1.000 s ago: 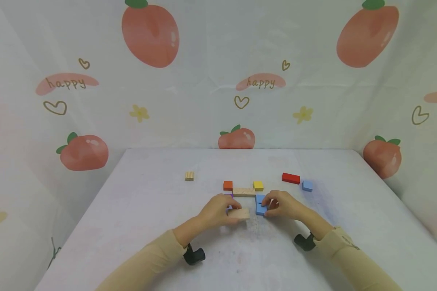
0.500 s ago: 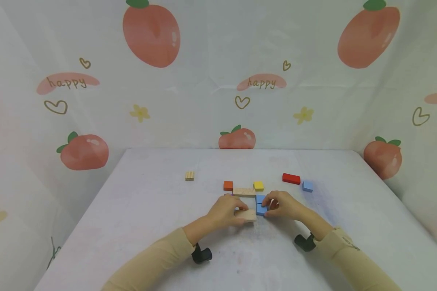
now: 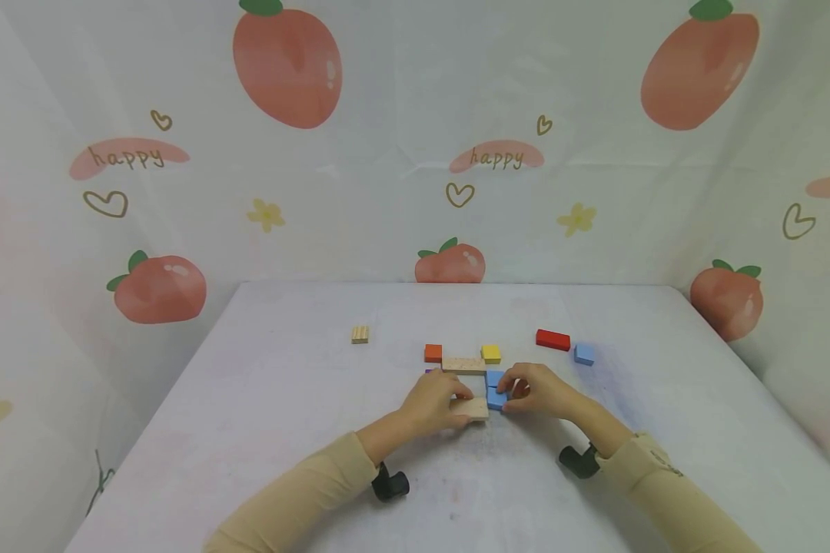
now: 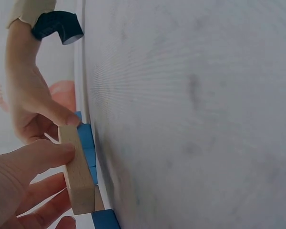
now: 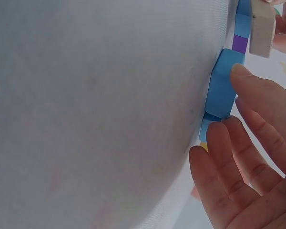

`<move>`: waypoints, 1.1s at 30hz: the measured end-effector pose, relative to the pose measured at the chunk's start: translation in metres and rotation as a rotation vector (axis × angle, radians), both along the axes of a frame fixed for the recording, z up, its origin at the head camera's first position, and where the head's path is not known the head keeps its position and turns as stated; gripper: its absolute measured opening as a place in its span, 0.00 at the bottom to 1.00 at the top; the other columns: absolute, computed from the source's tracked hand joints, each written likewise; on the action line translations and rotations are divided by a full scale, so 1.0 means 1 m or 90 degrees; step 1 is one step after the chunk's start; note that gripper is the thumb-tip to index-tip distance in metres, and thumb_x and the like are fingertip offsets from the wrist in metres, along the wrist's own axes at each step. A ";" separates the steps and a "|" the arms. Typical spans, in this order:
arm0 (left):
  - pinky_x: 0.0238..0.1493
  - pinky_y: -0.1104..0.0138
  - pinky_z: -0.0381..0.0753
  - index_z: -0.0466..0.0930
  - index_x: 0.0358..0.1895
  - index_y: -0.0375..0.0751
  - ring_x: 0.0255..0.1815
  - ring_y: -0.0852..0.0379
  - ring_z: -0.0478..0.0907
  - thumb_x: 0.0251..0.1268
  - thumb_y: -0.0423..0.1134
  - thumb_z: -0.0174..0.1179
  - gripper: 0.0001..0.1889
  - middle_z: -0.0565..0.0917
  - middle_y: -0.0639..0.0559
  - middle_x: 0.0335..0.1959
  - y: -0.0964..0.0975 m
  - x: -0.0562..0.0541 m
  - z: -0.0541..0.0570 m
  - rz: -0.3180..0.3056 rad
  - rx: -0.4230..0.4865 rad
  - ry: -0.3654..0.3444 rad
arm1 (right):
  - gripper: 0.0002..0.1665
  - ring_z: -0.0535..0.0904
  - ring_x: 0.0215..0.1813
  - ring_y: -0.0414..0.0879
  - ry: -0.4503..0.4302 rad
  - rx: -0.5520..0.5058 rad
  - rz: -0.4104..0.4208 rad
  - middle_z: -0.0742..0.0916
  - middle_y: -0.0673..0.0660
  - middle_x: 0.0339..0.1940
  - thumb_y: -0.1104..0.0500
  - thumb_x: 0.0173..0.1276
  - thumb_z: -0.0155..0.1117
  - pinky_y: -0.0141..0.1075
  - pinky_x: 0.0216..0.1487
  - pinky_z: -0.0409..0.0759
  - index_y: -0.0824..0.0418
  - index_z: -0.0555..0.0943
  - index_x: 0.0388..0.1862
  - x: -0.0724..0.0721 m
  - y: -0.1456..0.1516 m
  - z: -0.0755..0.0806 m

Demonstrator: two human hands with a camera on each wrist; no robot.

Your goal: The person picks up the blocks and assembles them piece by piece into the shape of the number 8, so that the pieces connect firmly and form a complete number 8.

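Note:
My left hand [image 3: 429,403] pinches a plain wooden block [image 3: 476,409] between thumb and fingers. In the left wrist view the wooden block [image 4: 80,176] appears raised off the cloth. Opposite, my right hand [image 3: 542,390] holds the nearer of two blue blocks [image 3: 496,400], its thumb on one end in the right wrist view. A second blue block [image 3: 494,378] lies just behind. Beyond them, another plain wooden block [image 3: 463,365] joins the back of the arrangement. A purple block [image 5: 239,44] and a further blue block [image 5: 243,24] are mostly hidden by my left hand in the head view.
An orange block [image 3: 433,353] and a yellow block [image 3: 491,353] sit at the arrangement's back corners. Farther right lie a red block [image 3: 552,339] and a loose blue block [image 3: 584,353]. A striped wooden block [image 3: 360,334] stands at the back left. White cloth [image 3: 304,399] covers the table.
My left hand has carried the plain wooden block to the right, close to the nearer blue block, slowing over the last half second. My right hand has stayed in place.

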State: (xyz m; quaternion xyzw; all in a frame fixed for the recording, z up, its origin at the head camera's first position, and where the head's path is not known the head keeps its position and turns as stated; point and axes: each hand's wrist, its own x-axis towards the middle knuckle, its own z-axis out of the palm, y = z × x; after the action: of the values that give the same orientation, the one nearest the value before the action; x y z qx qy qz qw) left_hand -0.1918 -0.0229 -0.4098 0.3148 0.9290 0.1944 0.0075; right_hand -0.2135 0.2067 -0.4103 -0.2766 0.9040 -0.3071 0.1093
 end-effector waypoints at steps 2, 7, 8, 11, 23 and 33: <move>0.43 0.71 0.69 0.86 0.43 0.46 0.41 0.59 0.74 0.50 0.45 0.69 0.15 0.85 0.55 0.37 0.001 0.000 -0.001 -0.001 -0.001 0.001 | 0.12 0.75 0.33 0.39 -0.001 0.000 0.000 0.84 0.55 0.35 0.61 0.54 0.71 0.28 0.38 0.77 0.63 0.81 0.37 0.000 0.000 0.000; 0.44 0.70 0.70 0.86 0.43 0.46 0.42 0.59 0.75 0.50 0.45 0.69 0.15 0.85 0.55 0.39 0.003 -0.001 -0.001 -0.003 -0.005 0.005 | 0.12 0.75 0.34 0.40 -0.003 0.000 -0.001 0.84 0.54 0.34 0.61 0.54 0.71 0.28 0.38 0.77 0.62 0.81 0.37 -0.001 0.000 0.000; 0.44 0.70 0.70 0.86 0.43 0.47 0.42 0.59 0.74 0.50 0.45 0.69 0.15 0.85 0.55 0.39 0.003 -0.001 -0.001 -0.003 -0.006 0.005 | 0.12 0.75 0.34 0.41 -0.003 -0.001 0.000 0.84 0.54 0.34 0.61 0.54 0.70 0.28 0.38 0.77 0.62 0.81 0.37 -0.001 0.000 0.000; 0.44 0.70 0.70 0.86 0.43 0.46 0.42 0.60 0.74 0.50 0.45 0.69 0.15 0.85 0.55 0.38 0.004 -0.001 -0.001 -0.001 -0.014 0.005 | 0.12 0.76 0.34 0.41 -0.004 -0.004 0.000 0.84 0.54 0.35 0.61 0.54 0.70 0.28 0.39 0.77 0.62 0.81 0.37 -0.001 0.000 0.000; 0.41 0.71 0.67 0.86 0.42 0.46 0.37 0.61 0.71 0.50 0.45 0.69 0.15 0.85 0.55 0.38 0.005 0.001 -0.002 0.009 -0.027 0.004 | 0.12 0.76 0.34 0.39 0.000 -0.005 0.001 0.84 0.54 0.35 0.61 0.54 0.71 0.27 0.38 0.77 0.63 0.81 0.37 -0.001 0.001 -0.001; 0.39 0.73 0.66 0.86 0.42 0.46 0.37 0.62 0.71 0.50 0.45 0.69 0.15 0.85 0.56 0.37 0.005 0.001 -0.002 0.005 -0.036 0.007 | 0.12 0.76 0.34 0.39 -0.010 -0.003 -0.003 0.84 0.54 0.35 0.61 0.54 0.71 0.27 0.38 0.77 0.63 0.81 0.38 -0.002 0.001 -0.002</move>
State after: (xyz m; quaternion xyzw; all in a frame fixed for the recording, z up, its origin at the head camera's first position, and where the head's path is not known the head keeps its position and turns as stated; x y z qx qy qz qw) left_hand -0.1906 -0.0177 -0.4122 0.3121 0.9353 0.1663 0.0104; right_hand -0.2150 0.2073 -0.4119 -0.2723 0.9031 -0.3115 0.1151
